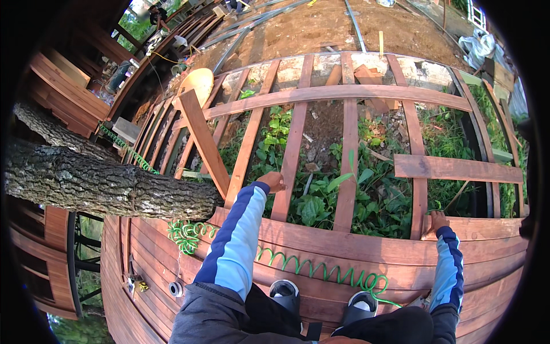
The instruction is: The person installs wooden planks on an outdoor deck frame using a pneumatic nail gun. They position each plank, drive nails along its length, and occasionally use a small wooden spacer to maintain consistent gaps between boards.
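My left hand hovers over the gap between two reddish wooden joists, fingers curled; anything inside them is hidden. Over at the right, my right hand grips the left end of a short decking board, fingers over its far edge. A long decking board lies across the joists just in front of my feet. Green coiled air hose runs over the laid deck between my arms, with its bunched part beside the tree trunk.
A rough tree trunk crosses at the left. One loose plank leans up beside it; another plank lies across the right joists. Weeds grow in the open gaps. A tape roll sits on the deck. Someone is far back left.
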### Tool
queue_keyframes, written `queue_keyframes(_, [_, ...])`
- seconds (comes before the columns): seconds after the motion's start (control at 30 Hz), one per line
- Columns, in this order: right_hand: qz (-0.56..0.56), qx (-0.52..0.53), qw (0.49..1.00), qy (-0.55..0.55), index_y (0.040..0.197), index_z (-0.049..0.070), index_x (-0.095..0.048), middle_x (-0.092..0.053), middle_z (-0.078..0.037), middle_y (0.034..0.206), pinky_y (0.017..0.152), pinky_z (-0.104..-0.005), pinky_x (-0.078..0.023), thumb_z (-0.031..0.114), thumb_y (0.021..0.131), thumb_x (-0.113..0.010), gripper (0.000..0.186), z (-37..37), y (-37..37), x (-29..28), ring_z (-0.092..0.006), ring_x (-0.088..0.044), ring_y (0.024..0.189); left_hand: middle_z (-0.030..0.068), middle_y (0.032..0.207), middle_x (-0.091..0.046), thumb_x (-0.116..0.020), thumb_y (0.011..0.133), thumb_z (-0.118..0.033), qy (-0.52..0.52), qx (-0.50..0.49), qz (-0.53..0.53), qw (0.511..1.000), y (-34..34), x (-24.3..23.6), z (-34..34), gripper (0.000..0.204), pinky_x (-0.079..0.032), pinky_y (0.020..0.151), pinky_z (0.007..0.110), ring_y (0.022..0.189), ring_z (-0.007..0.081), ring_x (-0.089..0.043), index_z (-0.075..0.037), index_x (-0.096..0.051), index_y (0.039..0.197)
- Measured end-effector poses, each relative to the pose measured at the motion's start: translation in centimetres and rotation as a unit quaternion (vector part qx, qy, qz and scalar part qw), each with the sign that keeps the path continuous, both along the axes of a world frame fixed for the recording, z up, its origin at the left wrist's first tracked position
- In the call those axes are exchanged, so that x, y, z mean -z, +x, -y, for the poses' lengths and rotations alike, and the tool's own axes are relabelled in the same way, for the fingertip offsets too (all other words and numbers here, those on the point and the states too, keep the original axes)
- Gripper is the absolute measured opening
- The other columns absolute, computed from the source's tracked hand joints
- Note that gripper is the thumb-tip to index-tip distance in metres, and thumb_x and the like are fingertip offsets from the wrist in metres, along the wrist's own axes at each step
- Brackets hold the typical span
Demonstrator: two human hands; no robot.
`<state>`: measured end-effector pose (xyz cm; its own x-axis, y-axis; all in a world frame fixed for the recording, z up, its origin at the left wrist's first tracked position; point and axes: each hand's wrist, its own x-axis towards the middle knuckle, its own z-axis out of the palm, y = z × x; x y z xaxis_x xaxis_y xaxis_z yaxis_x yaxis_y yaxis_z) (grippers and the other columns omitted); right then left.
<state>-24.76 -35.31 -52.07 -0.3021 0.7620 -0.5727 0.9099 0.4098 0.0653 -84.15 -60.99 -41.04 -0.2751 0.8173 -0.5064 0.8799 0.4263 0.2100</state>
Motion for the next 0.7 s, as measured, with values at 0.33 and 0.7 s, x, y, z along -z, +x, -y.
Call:
queue_keyframes(0.33, [-0.039, 0.024, 0.999, 0.022, 0.127, 0.015, -0.046, -0.044, -0.005, 0.137, 0.098, -0.0601, -0.038, 0.038, 0.038, -0.092, 0.103, 1.6, -0.4, -1.7, -0.0276, -0.032, 0.134, 0.0218, 0.096, -0.066, -0.067, 0.081, -0.037, 0.003, 0.018, -0.010, 1.000, -0.6, 0.8, -0.4, 0.039, -0.049, 0.080, 0.042, 0.092, 0.0366, -0.062, -0.001, -0.067, 0.097])
queue_keyframes(0.7, [-0.050, 0.052, 0.997, 0.006, 0.133, 0.017, -0.040, -0.036, -0.004, 0.143, 0.100, -0.0660, -0.032, 0.033, 0.038, -0.092, 0.110, 1.1, 0.4, -0.2, -0.0283, -0.024, 0.138, 0.0219, 0.101, -0.065, -0.066, 0.081, -0.037, -0.005, 0.005, 0.006, 1.000, -0.7, 1.6, -0.6, 0.042, -0.048, 0.085, 0.042, 0.097, 0.0361, -0.061, -0.001, -0.065, 0.103])
